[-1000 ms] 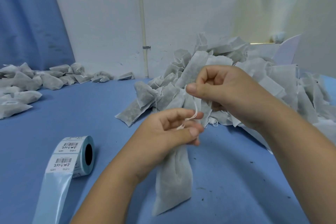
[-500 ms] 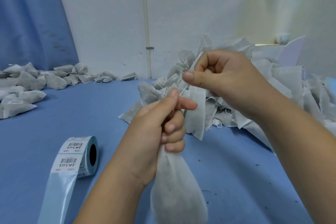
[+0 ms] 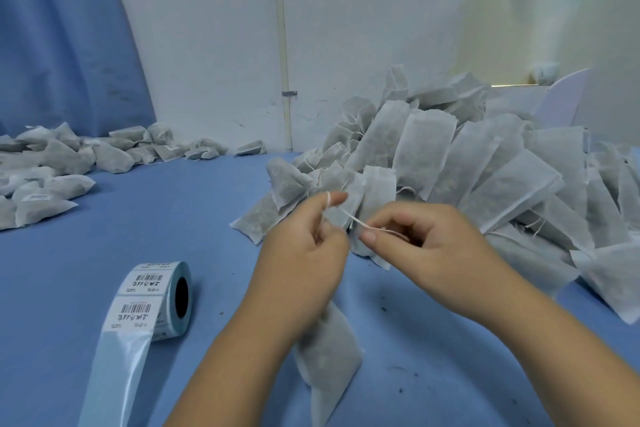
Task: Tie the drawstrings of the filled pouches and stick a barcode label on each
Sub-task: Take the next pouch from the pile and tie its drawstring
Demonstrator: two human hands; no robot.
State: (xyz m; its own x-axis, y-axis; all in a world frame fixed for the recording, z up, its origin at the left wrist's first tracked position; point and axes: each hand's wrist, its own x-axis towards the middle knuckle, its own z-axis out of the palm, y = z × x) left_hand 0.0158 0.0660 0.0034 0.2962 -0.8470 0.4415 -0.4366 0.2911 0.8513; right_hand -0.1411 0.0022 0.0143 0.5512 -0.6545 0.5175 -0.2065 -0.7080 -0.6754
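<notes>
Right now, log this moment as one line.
step: tying string; left hand: holds pouch, string round finger; right hand: pinches string; label roll: on table

— Anything readable here?
— Only on the label roll (image 3: 156, 288): two white labels (image 3: 134, 313) face up, each with a barcode and a line of dark characters beneath, too blurred to make out.

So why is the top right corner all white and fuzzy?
In the head view, bright light washes the upper-right wall into a soft haze; the left hand, right hand, drawstring, pouch and label roll look sharp.
</notes>
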